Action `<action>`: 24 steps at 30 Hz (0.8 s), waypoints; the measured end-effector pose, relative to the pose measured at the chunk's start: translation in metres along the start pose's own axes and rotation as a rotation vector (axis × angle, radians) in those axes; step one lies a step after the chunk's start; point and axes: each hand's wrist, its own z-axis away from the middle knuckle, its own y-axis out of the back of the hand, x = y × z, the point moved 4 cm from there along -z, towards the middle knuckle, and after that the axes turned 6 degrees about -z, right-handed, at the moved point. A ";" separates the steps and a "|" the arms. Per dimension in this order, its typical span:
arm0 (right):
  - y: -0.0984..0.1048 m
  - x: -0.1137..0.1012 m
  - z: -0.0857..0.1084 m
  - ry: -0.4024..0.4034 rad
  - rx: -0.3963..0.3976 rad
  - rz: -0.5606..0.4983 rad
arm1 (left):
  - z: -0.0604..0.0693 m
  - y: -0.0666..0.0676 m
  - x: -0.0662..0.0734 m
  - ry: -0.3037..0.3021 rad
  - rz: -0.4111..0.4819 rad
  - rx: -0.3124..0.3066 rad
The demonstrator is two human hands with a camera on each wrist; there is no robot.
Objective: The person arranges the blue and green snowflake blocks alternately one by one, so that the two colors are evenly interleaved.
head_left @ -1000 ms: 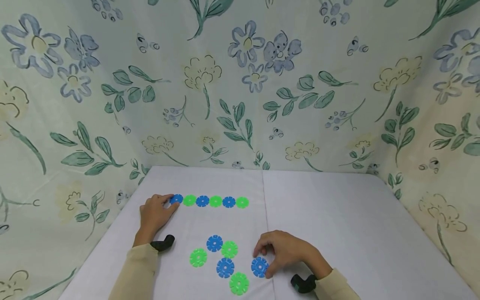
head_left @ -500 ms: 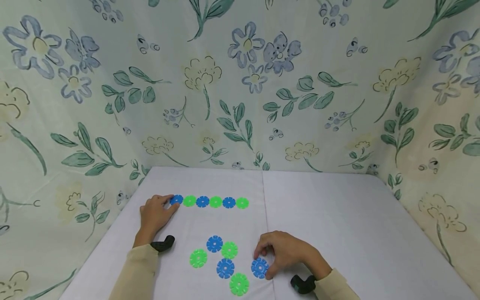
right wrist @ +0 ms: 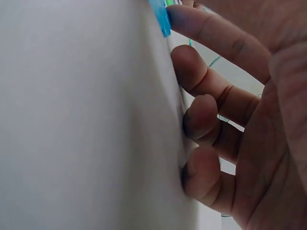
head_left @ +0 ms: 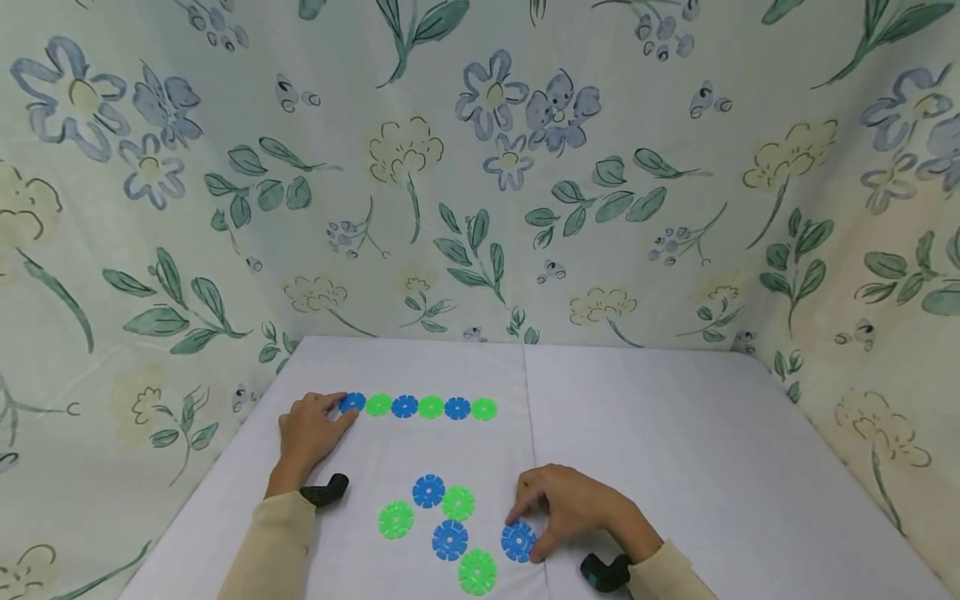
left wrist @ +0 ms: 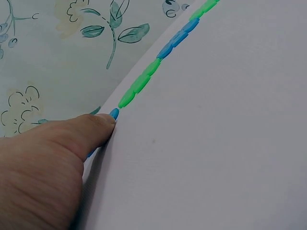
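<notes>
In the head view, blue and green notched plastic discs alternate in a straight row. My left hand (head_left: 309, 432) pinches the leftmost blue disc (head_left: 353, 402) between thumb and forefinger; the left wrist view shows the thumb against its edge. Beside it in the row lies a green disc (head_left: 379, 405). Nearer to me, my right hand (head_left: 573, 507) holds another blue disc (head_left: 518, 542) by its edges, flat on the white cloth. In the right wrist view, the forefinger touches the blue disc (right wrist: 162, 19), while the other fingers curl beside it near the cloth.
Left of the right hand lie several loose discs, among them a blue disc (head_left: 450, 541) and a green disc (head_left: 477, 572). A white cloth (head_left: 660, 433) with a crease covers the table. A floral curtain (head_left: 480, 183) stands behind and at both sides.
The head view has tilted up slightly, so everything sits a little lower. Both hands keep their places on the same discs, and the right forefinger shifts only slightly.
</notes>
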 end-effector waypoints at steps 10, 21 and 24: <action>0.001 -0.006 0.002 -0.022 0.009 0.031 | 0.001 0.002 0.003 0.001 0.001 0.005; -0.003 -0.014 0.000 0.014 0.010 0.199 | 0.003 0.005 0.007 0.001 0.013 0.004; -0.005 -0.018 -0.002 0.021 0.013 0.263 | 0.003 0.005 0.007 0.004 0.009 0.007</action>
